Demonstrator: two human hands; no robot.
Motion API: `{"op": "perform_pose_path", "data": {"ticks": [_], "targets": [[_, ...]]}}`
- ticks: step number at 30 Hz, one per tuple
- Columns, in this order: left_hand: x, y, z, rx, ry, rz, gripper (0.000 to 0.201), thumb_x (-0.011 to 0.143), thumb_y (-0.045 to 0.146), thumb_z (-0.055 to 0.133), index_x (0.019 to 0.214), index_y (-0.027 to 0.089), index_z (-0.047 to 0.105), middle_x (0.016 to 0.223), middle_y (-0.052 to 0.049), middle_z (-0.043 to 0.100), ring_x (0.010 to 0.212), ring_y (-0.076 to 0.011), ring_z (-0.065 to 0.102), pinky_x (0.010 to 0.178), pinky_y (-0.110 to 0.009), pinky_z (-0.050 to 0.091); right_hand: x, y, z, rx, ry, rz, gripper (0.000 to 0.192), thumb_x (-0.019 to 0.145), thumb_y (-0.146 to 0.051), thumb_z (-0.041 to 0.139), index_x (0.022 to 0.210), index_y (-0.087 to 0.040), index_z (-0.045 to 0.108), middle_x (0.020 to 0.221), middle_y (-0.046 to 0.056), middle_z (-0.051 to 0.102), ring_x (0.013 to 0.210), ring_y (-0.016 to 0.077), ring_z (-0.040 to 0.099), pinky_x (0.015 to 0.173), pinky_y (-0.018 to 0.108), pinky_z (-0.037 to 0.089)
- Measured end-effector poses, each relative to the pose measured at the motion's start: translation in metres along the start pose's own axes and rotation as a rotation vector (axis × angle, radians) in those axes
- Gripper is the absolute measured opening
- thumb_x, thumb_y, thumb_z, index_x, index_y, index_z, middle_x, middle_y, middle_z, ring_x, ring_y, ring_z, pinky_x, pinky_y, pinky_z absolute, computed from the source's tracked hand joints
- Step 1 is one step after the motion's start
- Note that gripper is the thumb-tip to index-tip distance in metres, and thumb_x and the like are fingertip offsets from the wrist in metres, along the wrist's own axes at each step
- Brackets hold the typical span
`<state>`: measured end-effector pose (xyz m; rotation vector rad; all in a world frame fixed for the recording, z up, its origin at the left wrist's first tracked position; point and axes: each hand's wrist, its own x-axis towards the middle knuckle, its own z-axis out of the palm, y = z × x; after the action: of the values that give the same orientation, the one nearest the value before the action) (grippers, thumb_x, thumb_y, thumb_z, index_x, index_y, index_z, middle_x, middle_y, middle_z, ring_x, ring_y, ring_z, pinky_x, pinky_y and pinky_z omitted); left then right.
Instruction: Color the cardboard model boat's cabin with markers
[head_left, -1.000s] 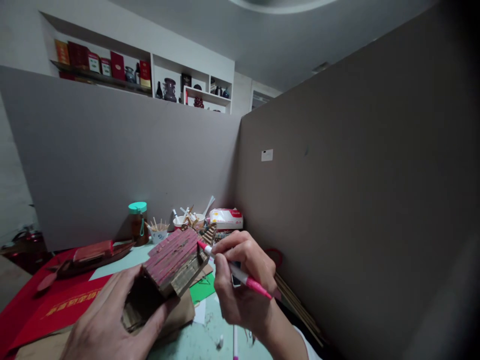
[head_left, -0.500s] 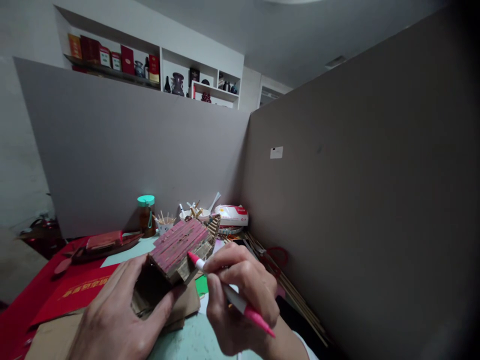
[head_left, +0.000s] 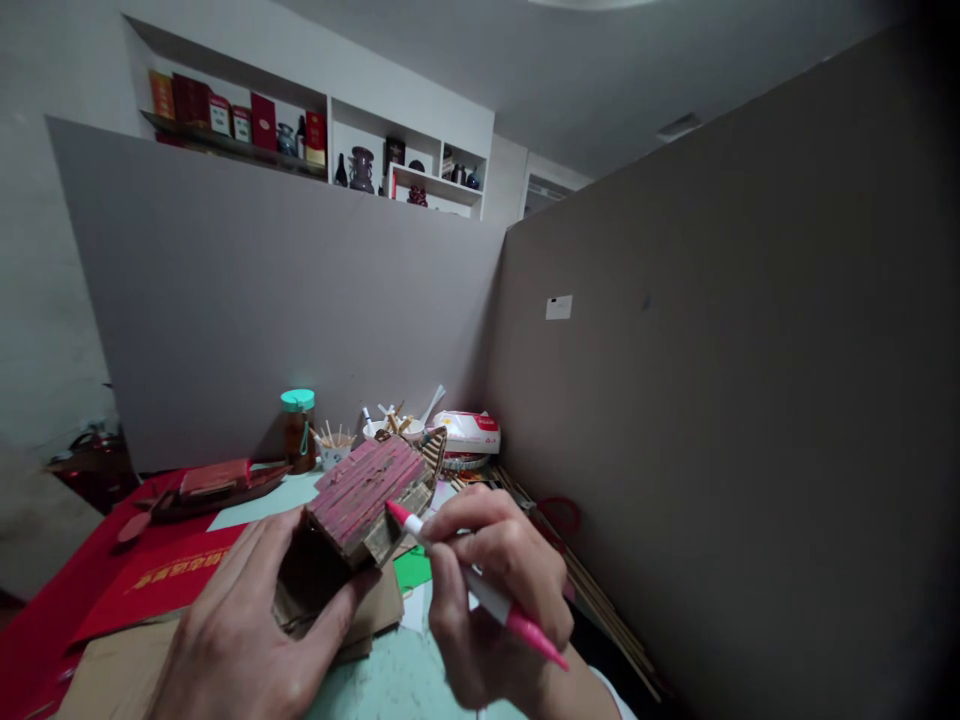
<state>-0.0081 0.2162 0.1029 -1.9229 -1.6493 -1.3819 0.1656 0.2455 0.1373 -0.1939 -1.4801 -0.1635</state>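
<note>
A small cardboard model house [head_left: 367, 490], its ridged roof coloured pink, is tilted up above the table. My left hand [head_left: 247, 620] grips it from the near left, thumb and fingers on either side of its dark, hollow underside. Between the fingers of my right hand [head_left: 502, 590] is a pink double-ended marker pen [head_left: 484, 590], white in the middle. Its pink tip meets the right edge of the roof, beside a bare brown cardboard strip.
A model boat [head_left: 217, 485] lies on red cloth at the left, near a red folder [head_left: 150, 580] and cardboard sheets [head_left: 120, 665]. Behind stand a teal-lidded bottle [head_left: 298, 430], a cup of sticks [head_left: 334, 450] and a tissue pack [head_left: 469, 432]. Grey panels [head_left: 300, 280] enclose the table.
The whole view has shifted slightly, so everything sits a little further right. Both hands keep their holds, and the marker tip stays near the same roof edge.
</note>
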Motion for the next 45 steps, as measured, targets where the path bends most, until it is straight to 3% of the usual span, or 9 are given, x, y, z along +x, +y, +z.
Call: {"op": "perform_pose_path", "data": {"ticks": [4, 10, 12, 18, 23, 28, 34, 41, 45], "targets": [[0.003, -0.001, -0.002, 0.015, 0.025, 0.062, 0.035, 0.108, 0.066, 0.040, 0.119, 0.036, 0.055, 0.095, -0.002, 0.064, 0.098, -0.0271, 0.076, 0.080, -0.038, 0.065, -0.006, -0.003, 0.011, 0.038, 0.127, -0.013, 0.019, 0.089, -0.004, 0.059, 0.084, -0.022, 0.056, 0.076, 0.001, 0.070, 0.055, 0.0121, 0.061, 0.050, 0.029, 0.053], [0.006, -0.008, -0.001, 0.060, 0.077, 0.189, 0.033, 0.108, 0.062, 0.044, 0.120, 0.034, 0.055, 0.092, -0.004, 0.069, 0.086, -0.0262, 0.078, 0.071, -0.036, 0.067, -0.002, -0.007, 0.009, 0.023, 0.098, 0.018, 0.019, 0.088, -0.003, 0.060, 0.083, -0.022, 0.058, 0.076, 0.002, 0.071, 0.056, 0.0129, 0.061, 0.050, 0.029, 0.053], [0.005, -0.007, -0.001, 0.045, 0.064, 0.153, 0.030, 0.107, 0.063, 0.047, 0.116, 0.036, 0.055, 0.092, -0.002, 0.069, 0.086, -0.0260, 0.078, 0.068, -0.035, 0.067, -0.001, -0.008, 0.010, 0.043, 0.112, 0.001, 0.020, 0.087, -0.002, 0.060, 0.082, -0.021, 0.058, 0.075, 0.003, 0.072, 0.056, 0.0127, 0.062, 0.051, 0.029, 0.054], [0.002, -0.002, -0.004, -0.031, 0.019, 0.049, 0.025, 0.103, 0.050, 0.052, 0.125, 0.038, 0.055, 0.109, -0.001, 0.075, 0.105, -0.0274, 0.080, 0.085, -0.040, 0.068, -0.005, -0.008, 0.016, 0.097, 0.126, -0.056, 0.018, 0.092, -0.006, 0.058, 0.084, -0.021, 0.060, 0.072, 0.001, 0.071, 0.051, 0.0109, 0.058, 0.045, 0.026, 0.051], [0.005, -0.005, -0.005, -0.056, -0.021, 0.075, 0.021, 0.098, 0.045, 0.061, 0.118, 0.037, 0.057, 0.093, 0.001, 0.072, 0.092, -0.0262, 0.081, 0.074, -0.035, 0.068, -0.011, -0.003, 0.011, 0.040, 0.059, -0.028, 0.019, 0.093, -0.007, 0.062, 0.093, -0.025, 0.059, 0.079, 0.001, 0.072, 0.055, 0.0146, 0.061, 0.049, 0.031, 0.054], [0.005, -0.006, -0.001, -0.086, 0.013, 0.043, 0.022, 0.098, 0.046, 0.060, 0.118, 0.037, 0.060, 0.093, -0.001, 0.072, 0.092, -0.0284, 0.080, 0.074, -0.038, 0.068, -0.018, 0.000, 0.010, 0.063, -0.057, -0.038, 0.023, 0.093, -0.009, 0.066, 0.101, -0.028, 0.055, 0.081, 0.000, 0.074, 0.053, 0.0156, 0.061, 0.050, 0.032, 0.055], [0.004, -0.005, -0.001, -0.094, 0.003, 0.028, 0.021, 0.100, 0.051, 0.058, 0.118, 0.039, 0.059, 0.091, 0.001, 0.069, 0.091, -0.0266, 0.080, 0.073, -0.036, 0.068, -0.017, 0.000, 0.009, 0.035, -0.017, -0.030, 0.016, 0.100, -0.013, 0.060, 0.096, -0.028, 0.057, 0.079, 0.000, 0.071, 0.053, 0.0146, 0.062, 0.051, 0.033, 0.058], [0.012, 0.006, -0.010, -0.053, 0.038, 0.077, 0.018, 0.097, 0.045, 0.055, 0.107, 0.033, 0.064, 0.071, 0.003, 0.062, 0.081, -0.0288, 0.082, 0.065, -0.039, 0.070, -0.017, -0.003, 0.006, 0.066, -0.051, -0.022, 0.017, 0.100, -0.010, 0.060, 0.096, -0.026, 0.058, 0.083, 0.000, 0.073, 0.058, 0.0142, 0.065, 0.053, 0.032, 0.059], [0.018, 0.014, -0.014, -0.083, 0.078, 0.036, 0.027, 0.093, 0.049, 0.057, 0.107, 0.030, 0.069, 0.078, -0.002, 0.072, 0.082, -0.0316, 0.084, 0.066, -0.043, 0.072, -0.012, -0.001, -0.002, 0.042, -0.069, 0.001, 0.020, 0.094, -0.006, 0.062, 0.095, -0.026, 0.057, 0.085, 0.002, 0.074, 0.063, 0.0156, 0.068, 0.056, 0.033, 0.061]]}}
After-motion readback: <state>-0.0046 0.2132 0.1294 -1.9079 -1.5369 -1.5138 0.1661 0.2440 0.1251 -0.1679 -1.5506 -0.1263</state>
